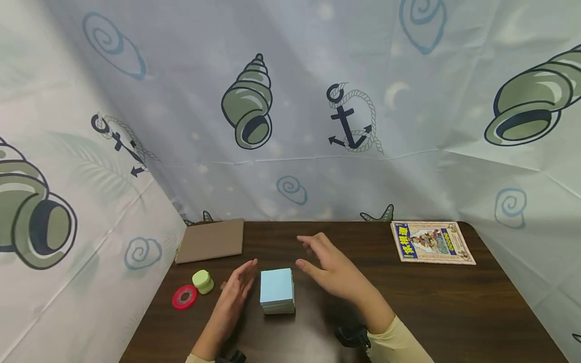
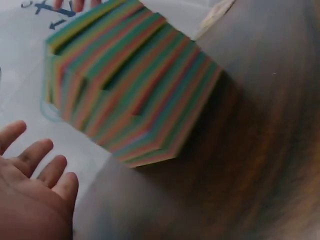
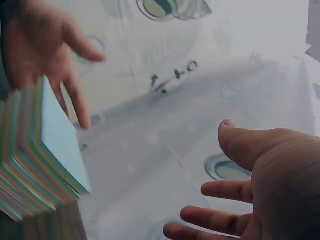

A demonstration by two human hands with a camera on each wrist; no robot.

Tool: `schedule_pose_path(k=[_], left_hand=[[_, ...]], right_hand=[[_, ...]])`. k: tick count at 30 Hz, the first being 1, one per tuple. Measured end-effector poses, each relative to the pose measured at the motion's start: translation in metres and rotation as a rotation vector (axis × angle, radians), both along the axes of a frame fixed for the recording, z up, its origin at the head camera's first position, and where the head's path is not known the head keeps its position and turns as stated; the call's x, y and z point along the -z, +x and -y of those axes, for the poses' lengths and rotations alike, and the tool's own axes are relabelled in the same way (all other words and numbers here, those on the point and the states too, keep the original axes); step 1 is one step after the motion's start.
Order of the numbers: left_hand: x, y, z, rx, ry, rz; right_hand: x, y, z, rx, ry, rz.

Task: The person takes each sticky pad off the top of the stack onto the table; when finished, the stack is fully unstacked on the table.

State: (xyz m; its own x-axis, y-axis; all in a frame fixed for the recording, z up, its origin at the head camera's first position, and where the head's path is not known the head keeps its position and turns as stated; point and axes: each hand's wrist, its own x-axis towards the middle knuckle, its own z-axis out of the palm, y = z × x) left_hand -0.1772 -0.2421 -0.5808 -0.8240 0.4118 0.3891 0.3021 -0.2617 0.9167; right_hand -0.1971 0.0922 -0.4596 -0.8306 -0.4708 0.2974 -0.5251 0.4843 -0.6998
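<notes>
A tall stack of square paper sheets (image 1: pixel 277 286) stands on the table, its top sheet light blue. In the left wrist view the stack's sides (image 2: pixel 130 90) show layers of green, yellow, red and orange, with some layers slightly out of line. Just left of it is my left hand (image 1: pixel 235 295), fingers extended and apart from the stack. My right hand (image 1: pixel 333 272) hovers to the right, thumb and fingers spread with nothing between them. Seen from the right wrist, the left palm (image 3: pixel 40 50) faces across behind the stack.
On the left lie a red ring-shaped roll (image 1: pixel 184 297) and a small pale green container (image 1: pixel 202 281). A brown flat board (image 1: pixel 211 241) is at the back left. An illustrated booklet (image 1: pixel 433 243) lies at the back right. Patterned curtain (image 1: pixel 299 126) walls off the table's far side.
</notes>
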Motion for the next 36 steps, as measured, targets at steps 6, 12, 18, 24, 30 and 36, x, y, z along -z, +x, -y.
schedule_pose_path(k=[6,12,18,24,30,36], left_hand=[[0.022,-0.006,-0.003,0.102,0.159,0.163],[0.025,-0.005,-0.003,0.105,0.091,0.171],[0.025,-0.006,-0.009,0.072,-0.043,0.169],[0.027,-0.005,-0.011,0.052,-0.101,0.126],[0.024,-0.005,-0.014,-0.050,-0.229,0.151],[0.019,-0.003,-0.018,-0.116,-0.296,0.219]], right_hand=[[0.017,0.004,0.016,-0.025,0.028,0.027],[0.031,0.004,0.025,-0.041,0.035,0.068],[0.040,0.000,0.032,-0.045,0.142,0.082],[0.051,-0.002,0.039,-0.081,0.218,0.109],[0.054,-0.003,0.043,-0.081,0.263,0.094],[0.055,-0.005,0.043,-0.065,0.275,0.101]])
